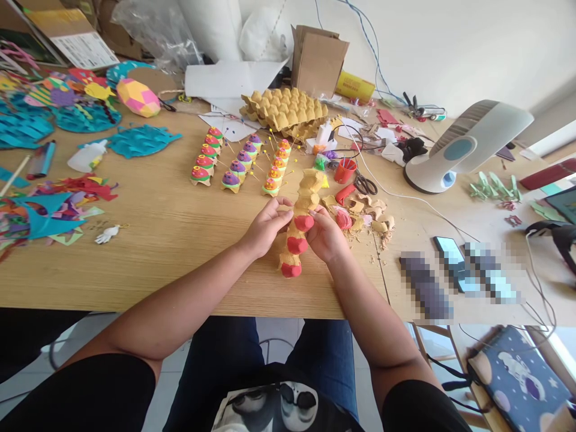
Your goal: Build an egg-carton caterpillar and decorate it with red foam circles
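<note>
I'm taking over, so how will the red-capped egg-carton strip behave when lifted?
The strip looks like molded pulp, so probably light. Likely fairly stiff: both ends jut past the left hand and right hand without visible sagging. Its ragged edges may tear.

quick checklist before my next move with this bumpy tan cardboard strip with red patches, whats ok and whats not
1. Bumpy tan cardboard strip held at both sides: ok, left hand and right hand both on it.
2. Red on every bump: not ok, three near bumps are red, the far end is plain tan.
3. Red patches dry: cannot tell.
4. Torn tan scraps away from the right hand: not ok, they lie close beside it.
5. Black-handled scissors out of the hands: ok, they lie on the table beyond the scraps.
</note>
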`<state>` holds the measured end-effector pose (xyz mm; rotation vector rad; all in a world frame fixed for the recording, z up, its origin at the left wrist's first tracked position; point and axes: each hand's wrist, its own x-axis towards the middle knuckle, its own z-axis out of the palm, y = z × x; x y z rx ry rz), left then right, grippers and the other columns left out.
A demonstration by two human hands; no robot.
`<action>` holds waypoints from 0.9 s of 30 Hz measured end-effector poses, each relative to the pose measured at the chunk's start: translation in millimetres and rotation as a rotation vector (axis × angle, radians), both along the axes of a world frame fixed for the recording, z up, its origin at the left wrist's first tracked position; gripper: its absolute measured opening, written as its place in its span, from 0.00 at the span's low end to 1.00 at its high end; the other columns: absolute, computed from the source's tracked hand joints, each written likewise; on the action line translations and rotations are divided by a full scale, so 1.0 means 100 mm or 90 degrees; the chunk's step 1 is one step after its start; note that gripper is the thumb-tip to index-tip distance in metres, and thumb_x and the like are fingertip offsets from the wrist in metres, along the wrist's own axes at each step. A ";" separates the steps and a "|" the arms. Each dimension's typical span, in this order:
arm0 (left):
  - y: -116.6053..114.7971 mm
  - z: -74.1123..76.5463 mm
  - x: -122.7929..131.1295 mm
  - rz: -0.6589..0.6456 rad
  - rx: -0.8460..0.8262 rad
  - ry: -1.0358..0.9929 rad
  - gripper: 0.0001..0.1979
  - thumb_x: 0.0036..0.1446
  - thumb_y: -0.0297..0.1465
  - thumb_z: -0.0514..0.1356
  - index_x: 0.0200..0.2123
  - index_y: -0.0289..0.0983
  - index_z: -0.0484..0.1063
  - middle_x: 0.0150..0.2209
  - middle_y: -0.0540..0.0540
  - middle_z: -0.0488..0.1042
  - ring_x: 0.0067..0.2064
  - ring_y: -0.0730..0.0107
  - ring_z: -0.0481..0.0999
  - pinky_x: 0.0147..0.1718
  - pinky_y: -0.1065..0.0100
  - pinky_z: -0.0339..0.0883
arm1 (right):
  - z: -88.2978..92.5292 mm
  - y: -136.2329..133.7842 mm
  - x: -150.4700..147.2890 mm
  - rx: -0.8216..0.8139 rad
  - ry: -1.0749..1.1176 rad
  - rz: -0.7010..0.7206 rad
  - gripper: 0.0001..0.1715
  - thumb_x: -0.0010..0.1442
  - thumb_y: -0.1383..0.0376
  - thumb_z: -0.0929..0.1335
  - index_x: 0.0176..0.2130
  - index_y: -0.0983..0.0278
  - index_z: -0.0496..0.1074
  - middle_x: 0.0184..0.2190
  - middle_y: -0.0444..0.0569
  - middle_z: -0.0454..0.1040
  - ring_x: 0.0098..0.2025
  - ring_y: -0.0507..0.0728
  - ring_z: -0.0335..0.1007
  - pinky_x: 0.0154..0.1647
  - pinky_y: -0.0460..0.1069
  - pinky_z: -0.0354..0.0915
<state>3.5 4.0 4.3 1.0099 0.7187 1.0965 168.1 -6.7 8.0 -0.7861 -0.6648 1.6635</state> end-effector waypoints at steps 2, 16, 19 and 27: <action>0.00 0.00 -0.01 -0.021 0.011 0.000 0.22 0.56 0.39 0.69 0.48 0.41 0.63 0.29 0.53 0.77 0.30 0.71 0.75 0.33 0.70 0.64 | 0.01 0.01 0.00 -0.006 0.004 -0.006 0.16 0.56 0.62 0.74 0.36 0.56 0.63 0.36 0.40 0.77 0.36 0.54 0.74 0.36 0.49 0.73; -0.03 0.06 0.00 0.022 0.046 0.036 0.22 0.55 0.40 0.70 0.45 0.41 0.64 0.26 0.55 0.76 0.27 0.73 0.72 0.31 0.71 0.60 | 0.06 -0.03 0.00 -0.002 -0.010 0.007 0.17 0.57 0.62 0.74 0.38 0.56 0.62 0.35 0.38 0.76 0.32 0.51 0.73 0.28 0.46 0.67; -0.04 0.06 -0.01 0.024 0.047 0.039 0.21 0.55 0.40 0.70 0.45 0.41 0.64 0.24 0.56 0.74 0.26 0.74 0.70 0.30 0.71 0.60 | 0.08 -0.04 -0.01 -0.003 -0.006 0.012 0.16 0.57 0.63 0.74 0.38 0.56 0.63 0.35 0.38 0.76 0.32 0.51 0.72 0.27 0.45 0.66; -0.05 0.09 -0.01 0.023 0.047 0.029 0.20 0.55 0.39 0.70 0.43 0.41 0.63 0.23 0.57 0.72 0.24 0.76 0.67 0.27 0.72 0.58 | 0.09 -0.05 -0.03 0.007 -0.012 0.012 0.18 0.56 0.64 0.75 0.40 0.56 0.63 0.37 0.39 0.77 0.34 0.51 0.73 0.31 0.46 0.69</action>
